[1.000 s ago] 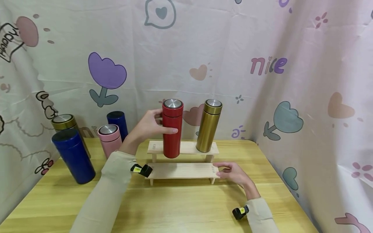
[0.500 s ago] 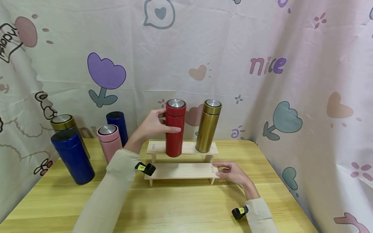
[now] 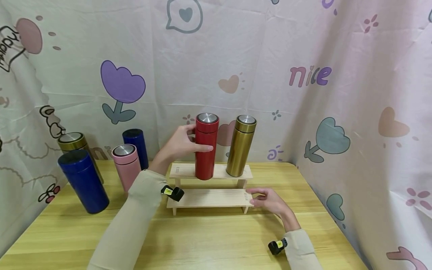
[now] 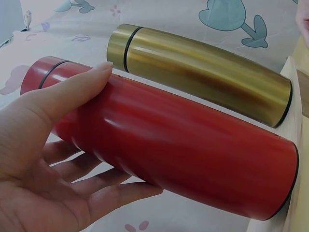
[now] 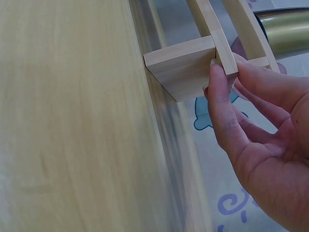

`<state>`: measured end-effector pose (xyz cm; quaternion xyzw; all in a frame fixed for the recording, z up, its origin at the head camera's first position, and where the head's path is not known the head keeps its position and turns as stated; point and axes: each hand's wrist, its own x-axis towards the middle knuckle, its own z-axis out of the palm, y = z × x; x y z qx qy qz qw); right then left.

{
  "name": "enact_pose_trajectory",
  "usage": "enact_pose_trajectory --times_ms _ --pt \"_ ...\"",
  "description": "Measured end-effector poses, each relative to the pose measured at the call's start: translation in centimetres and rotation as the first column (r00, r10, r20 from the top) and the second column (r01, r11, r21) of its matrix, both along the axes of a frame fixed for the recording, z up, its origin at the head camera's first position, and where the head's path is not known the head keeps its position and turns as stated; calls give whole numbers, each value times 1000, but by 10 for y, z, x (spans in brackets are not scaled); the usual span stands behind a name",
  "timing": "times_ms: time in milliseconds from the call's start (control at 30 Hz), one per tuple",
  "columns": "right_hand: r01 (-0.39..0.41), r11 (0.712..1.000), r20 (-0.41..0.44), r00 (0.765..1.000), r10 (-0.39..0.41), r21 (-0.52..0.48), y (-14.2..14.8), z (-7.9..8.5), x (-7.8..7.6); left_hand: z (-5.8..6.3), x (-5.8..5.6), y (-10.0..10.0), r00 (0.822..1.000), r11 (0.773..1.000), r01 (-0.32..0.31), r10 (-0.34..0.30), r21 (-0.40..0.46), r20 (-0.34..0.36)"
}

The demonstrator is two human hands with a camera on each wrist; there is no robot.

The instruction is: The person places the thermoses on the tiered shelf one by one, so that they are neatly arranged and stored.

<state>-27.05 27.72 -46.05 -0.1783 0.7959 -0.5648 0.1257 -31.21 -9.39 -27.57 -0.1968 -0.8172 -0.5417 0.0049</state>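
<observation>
A red thermos flask [image 3: 206, 161] with a silver-topped lid is upright at the top step of a two-step wooden stand [image 3: 209, 198]. My left hand [image 3: 182, 144] grips it around the upper body, thumb across the front. In the left wrist view its base is right at the shelf board, and the fingers [image 4: 123, 193] curl beneath it. Just to its right, a gold thermos flask [image 3: 241, 150] stands on the same step. At the lower step's right end, my right hand [image 3: 270, 202] pinches the board; the right wrist view shows thumb and forefinger on its edge [image 5: 223, 53].
On the left of the wooden table [image 3: 202, 243] stand a large blue flask [image 3: 86, 183], a gold flask [image 3: 72, 141] behind it, a pink flask [image 3: 127, 167] and a smaller blue flask [image 3: 137, 144]. A patterned cloth [image 3: 263, 45] hangs behind and at the sides.
My left hand has carried the red thermos flask a little to the right, closer to the gold one on the top step. The right hand stays at the lower board's end.
</observation>
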Motion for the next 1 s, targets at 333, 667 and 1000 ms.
enact_pose_trajectory --times_ms 333,667,1000 --pt "9 1000 7 1000 -9 6 -1 1 1 0 -4 5 1000 1000 -6 6 14 9" --pt "10 1000 12 1000 -10 -4 0 1 0 2 -8 10 999 999 -26 25 18 20" --pt "15 1000 9 1000 -15 3 -1 1 1 -1 -16 14 999 999 -30 30 38 22"
